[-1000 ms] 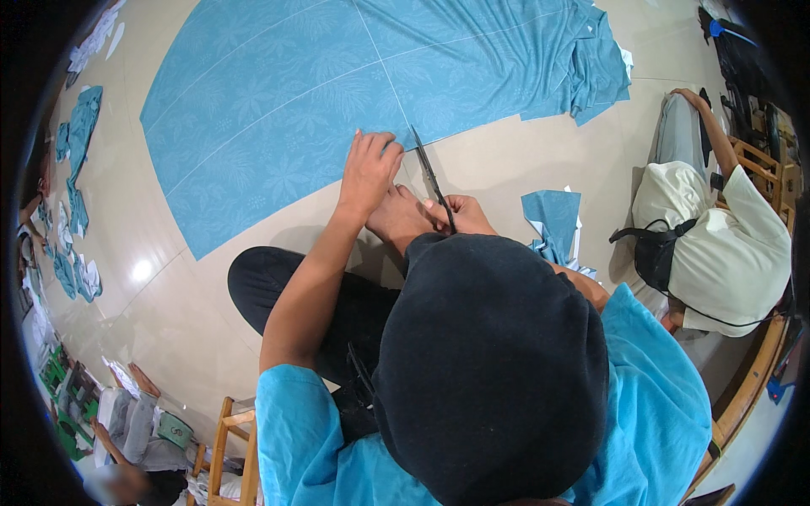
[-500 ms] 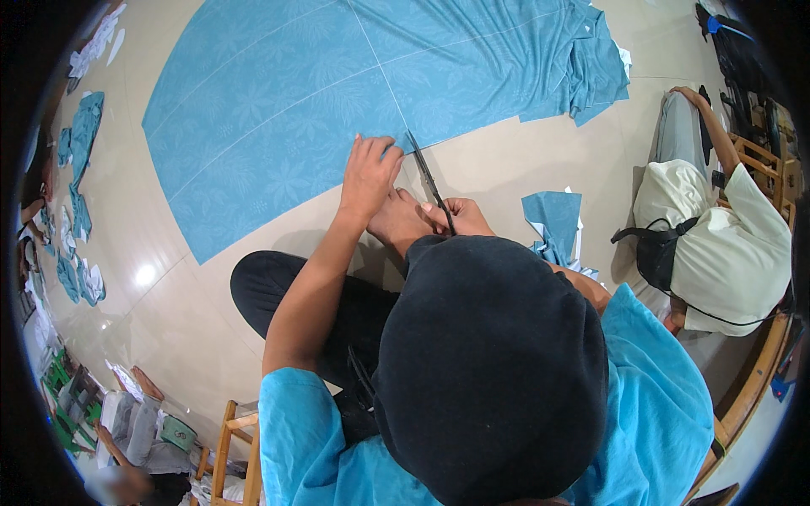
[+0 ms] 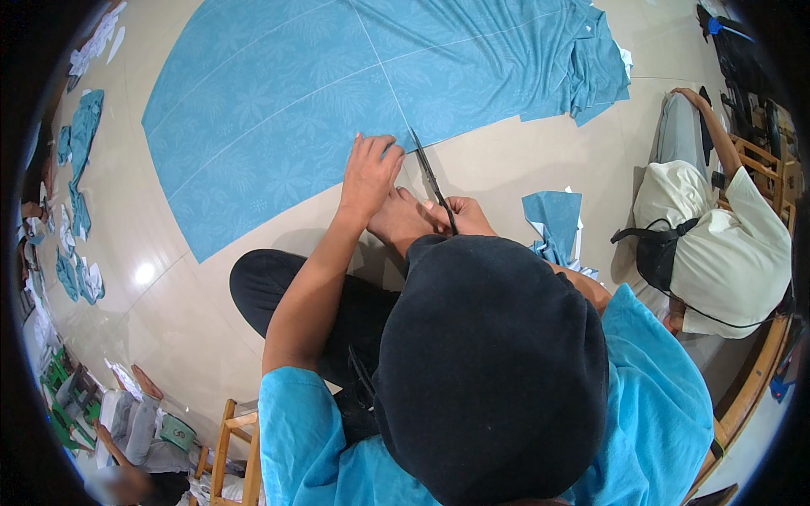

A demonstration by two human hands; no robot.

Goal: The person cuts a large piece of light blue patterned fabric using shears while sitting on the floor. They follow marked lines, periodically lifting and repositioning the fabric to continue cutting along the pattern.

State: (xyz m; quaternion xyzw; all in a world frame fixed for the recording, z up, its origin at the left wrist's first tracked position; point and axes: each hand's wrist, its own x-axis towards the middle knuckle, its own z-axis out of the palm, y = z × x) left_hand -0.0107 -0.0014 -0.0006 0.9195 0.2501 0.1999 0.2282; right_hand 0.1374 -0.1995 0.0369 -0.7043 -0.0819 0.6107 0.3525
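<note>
A wide piece of blue leaf-patterned cloth point(image 3: 278, 110) lies on the floor, marked with thin white lines. My left hand point(image 3: 372, 173) is at its near edge, fingers bent over the fabric and appearing to grip it. In my right hand point(image 3: 467, 218) is a pair of dark scissors point(image 3: 432, 180), its blades pointing away from me. The blade tips meet the cloth edge beside a white line that runs up the fabric. My bare foot point(image 3: 398, 221) is between the two hands. A black cap hides part of my right arm.
Blue and white scraps point(image 3: 555, 221) lie to the right. The cloth is bunched at its far right point(image 3: 595, 72). A person in a cream shirt point(image 3: 713, 244) sits at right, another person point(image 3: 139, 430) at lower left. A wooden stool point(image 3: 232, 455) stands nearby; more cloth pieces point(image 3: 82, 169) lie far left.
The scissors have shifted very slightly, their tips a little to the right along the cloth edge. My left hand stays in place.
</note>
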